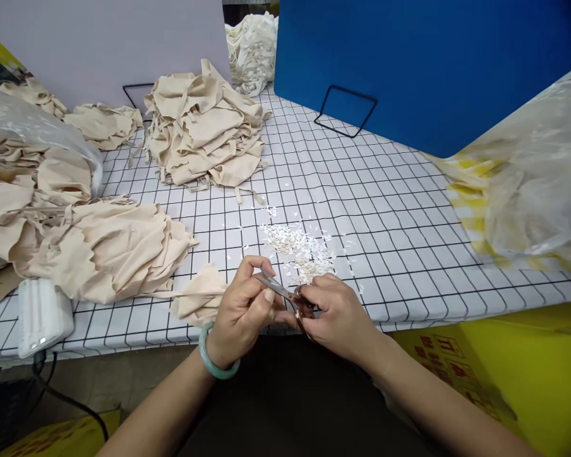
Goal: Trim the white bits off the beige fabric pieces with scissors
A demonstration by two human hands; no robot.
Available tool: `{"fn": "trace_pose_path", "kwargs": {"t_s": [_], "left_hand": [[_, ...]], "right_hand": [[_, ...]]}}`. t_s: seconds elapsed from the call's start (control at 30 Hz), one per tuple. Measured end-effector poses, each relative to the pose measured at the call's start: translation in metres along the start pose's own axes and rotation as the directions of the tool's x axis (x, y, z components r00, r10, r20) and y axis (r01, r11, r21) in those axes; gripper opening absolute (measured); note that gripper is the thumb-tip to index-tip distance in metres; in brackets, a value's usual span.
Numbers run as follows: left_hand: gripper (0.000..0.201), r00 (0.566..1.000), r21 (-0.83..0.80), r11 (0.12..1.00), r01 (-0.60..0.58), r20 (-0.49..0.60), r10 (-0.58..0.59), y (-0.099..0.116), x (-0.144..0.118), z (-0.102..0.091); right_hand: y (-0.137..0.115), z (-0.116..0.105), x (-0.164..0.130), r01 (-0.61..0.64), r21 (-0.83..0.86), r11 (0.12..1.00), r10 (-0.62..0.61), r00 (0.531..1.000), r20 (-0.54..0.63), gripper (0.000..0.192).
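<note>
My right hand [335,314] is closed around the handles of a pair of scissors [280,289], whose metal blades point left toward my other hand. My left hand [247,311], with a green bangle [209,362] at its wrist, is pinched close beside the blades. A small beige fabric piece [202,293] runs from the table in behind the left hand; its end in the fingers is mostly hidden. Just beyond both hands lies a scattered heap of tiny white and beige clippings [299,244].
A beige fabric pile [204,127] lies at the back, another [124,251] at the left beside a plastic bag [42,117]. A white corded device [42,317] sits at the table's front left edge. A blue panel [409,57] stands behind; clear plastic [542,184] is at right.
</note>
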State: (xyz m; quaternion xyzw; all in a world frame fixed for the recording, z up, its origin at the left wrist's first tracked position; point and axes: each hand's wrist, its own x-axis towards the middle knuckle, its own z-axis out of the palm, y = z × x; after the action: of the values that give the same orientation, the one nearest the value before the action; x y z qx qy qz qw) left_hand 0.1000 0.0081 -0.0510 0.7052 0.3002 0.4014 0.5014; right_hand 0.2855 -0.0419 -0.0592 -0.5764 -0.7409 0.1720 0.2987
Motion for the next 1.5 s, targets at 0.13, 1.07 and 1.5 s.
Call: {"fn": "trace_pose_path", "kwargs": {"t_s": [0.13, 1.07, 1.5], "left_hand": [[0.031, 0.999, -0.01, 1.0, -0.001, 0.032, 0.002, -0.004, 0.006, 0.006], [0.023, 0.911, 0.632, 0.701, 0.33, -0.019, -0.412, 0.022, -0.025, -0.131], [0.026, 0.998, 0.336, 0.942, -0.013, -0.052, 0.033, 0.059, -0.022, -0.106]], "right_hand": [[0.01, 0.003, -0.008, -0.061, -0.035, 0.998, 0.06, 0.998, -0.018, 0.055], [-0.047, 0.075, 0.071, -0.268, 0.562, 0.782, 0.075, 0.937, 0.343, 0.014], [-0.075, 0.097, 0.129, -0.467, 0.881, 0.079, -0.021, 0.883, 0.47, 0.039]]}}
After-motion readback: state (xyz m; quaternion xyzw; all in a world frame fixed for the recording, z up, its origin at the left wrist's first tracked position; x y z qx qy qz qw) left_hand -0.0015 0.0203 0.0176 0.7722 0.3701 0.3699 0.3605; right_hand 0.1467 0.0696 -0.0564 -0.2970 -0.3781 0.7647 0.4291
